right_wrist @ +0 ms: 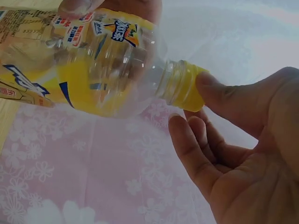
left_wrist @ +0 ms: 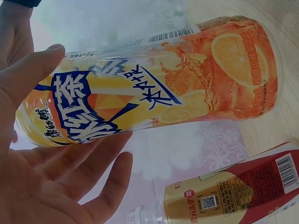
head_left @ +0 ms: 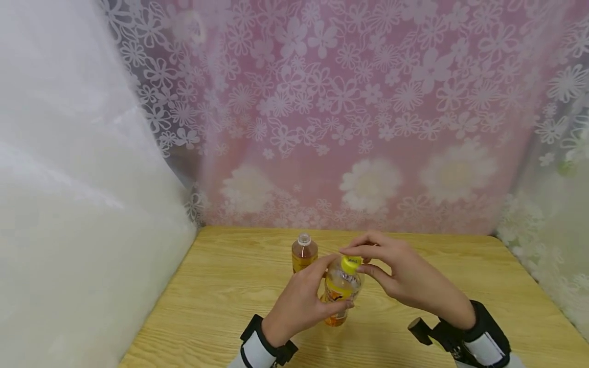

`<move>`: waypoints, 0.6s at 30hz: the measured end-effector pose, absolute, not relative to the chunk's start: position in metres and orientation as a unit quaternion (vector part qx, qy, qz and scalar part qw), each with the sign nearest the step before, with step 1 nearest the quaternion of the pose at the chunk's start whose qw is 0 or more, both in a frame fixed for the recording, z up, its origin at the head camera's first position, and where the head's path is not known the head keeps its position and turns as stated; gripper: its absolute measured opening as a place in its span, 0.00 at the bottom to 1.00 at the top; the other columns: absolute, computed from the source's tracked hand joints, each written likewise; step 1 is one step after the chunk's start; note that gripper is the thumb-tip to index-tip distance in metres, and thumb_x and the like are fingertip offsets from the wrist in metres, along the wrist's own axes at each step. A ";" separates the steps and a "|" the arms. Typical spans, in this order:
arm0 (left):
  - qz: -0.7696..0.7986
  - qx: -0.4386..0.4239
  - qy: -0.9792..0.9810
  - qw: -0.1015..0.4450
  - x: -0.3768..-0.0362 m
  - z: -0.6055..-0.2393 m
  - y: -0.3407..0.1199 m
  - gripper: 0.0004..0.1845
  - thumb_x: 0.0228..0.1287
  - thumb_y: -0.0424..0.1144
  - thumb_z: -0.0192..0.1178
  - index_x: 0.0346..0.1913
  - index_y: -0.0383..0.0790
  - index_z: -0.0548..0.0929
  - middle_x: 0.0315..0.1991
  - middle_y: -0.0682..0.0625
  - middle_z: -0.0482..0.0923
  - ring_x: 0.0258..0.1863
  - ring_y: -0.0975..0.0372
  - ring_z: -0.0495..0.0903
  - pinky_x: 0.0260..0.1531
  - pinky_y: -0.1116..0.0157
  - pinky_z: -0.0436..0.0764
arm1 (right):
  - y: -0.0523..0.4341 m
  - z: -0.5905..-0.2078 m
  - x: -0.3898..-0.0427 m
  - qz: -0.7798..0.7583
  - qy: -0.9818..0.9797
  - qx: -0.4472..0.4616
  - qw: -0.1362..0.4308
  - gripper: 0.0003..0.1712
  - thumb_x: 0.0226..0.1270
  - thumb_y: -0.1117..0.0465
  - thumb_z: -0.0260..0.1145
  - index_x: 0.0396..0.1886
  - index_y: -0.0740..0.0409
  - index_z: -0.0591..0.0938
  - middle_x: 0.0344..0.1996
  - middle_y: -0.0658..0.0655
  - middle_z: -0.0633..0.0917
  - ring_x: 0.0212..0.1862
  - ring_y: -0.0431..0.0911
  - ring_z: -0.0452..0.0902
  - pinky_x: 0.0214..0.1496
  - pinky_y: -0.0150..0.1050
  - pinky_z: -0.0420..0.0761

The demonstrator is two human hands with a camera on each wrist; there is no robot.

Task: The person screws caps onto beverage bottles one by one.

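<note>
A clear plastic bottle (head_left: 341, 286) with a yellow-and-orange iced tea label stands a little front of the table's middle. My left hand (head_left: 299, 296) grips it from the left, thumb on the near side and fingers on the far side. Its yellow cap (right_wrist: 191, 87) sits on the neck, and my right hand (head_left: 398, 268) pinches that cap between thumb and fingers. Through the clear shoulder (right_wrist: 131, 79) no drink shows in the upper part. Behind and to the left stands a second bottle (head_left: 304, 254), capless, with a red-and-gold label in the left wrist view.
The wood-grain table (head_left: 221, 286) ends at the back against a pink curtain (head_left: 294, 153) with white flowers. White sheeting (head_left: 92, 204) borders the left side, and a pale flowered curtain (head_left: 552, 240) borders the right. Both wrists wear black straps with cameras.
</note>
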State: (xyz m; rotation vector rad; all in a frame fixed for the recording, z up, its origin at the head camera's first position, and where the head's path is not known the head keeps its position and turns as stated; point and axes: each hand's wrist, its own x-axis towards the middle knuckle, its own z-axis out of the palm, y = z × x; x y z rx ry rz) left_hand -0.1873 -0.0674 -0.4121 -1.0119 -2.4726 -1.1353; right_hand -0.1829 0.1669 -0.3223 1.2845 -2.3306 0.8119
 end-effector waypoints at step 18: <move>-0.421 -0.302 -0.850 0.095 -0.190 -0.412 -0.069 0.48 0.60 0.55 0.73 0.79 0.57 0.59 0.62 0.56 0.77 0.52 0.68 0.81 0.44 0.70 0.83 | 0.158 -0.346 -0.206 0.365 -0.820 0.403 0.178 0.21 0.64 0.67 0.74 0.52 0.41 0.83 0.34 0.38 0.76 0.32 0.35 0.67 0.34 0.33 0.69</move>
